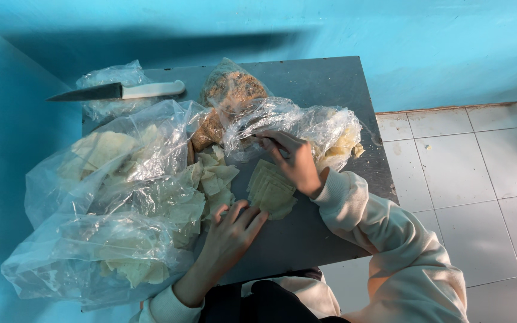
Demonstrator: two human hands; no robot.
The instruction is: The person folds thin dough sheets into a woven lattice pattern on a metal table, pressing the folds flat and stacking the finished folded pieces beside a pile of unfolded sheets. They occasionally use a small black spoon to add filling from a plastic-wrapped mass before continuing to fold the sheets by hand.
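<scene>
A: What is in front of the person?

B: A dark grey surface [324, 90] set in a corner of blue walls, seen from above. On it lie several clear plastic bags and pale, thin square dough sheets.

A: Where are the hands?

B: The left hand [231, 230] lies flat and relaxed, fingers spread, its fingertips touching the near edge of a small stack of dough sheets [272, 190] in the middle of the surface. The right hand [294, 158] is above that stack, closed around a thin utensil [265, 142] whose tip reaches into an open plastic bag of pale filling [324, 128]. I cannot tell whether it is a spoon or a fork.

A: What else is there?

B: Loose dough sheets [213, 176] sit just left of the stack. Big bags of more sheets [109, 197] fill the left side. A bag of brown crumbly mix [228, 90] stands at the back, and a white-handled knife [121, 91] rests on another bag at the far left. White floor tiles [480, 179] show on the right.
</scene>
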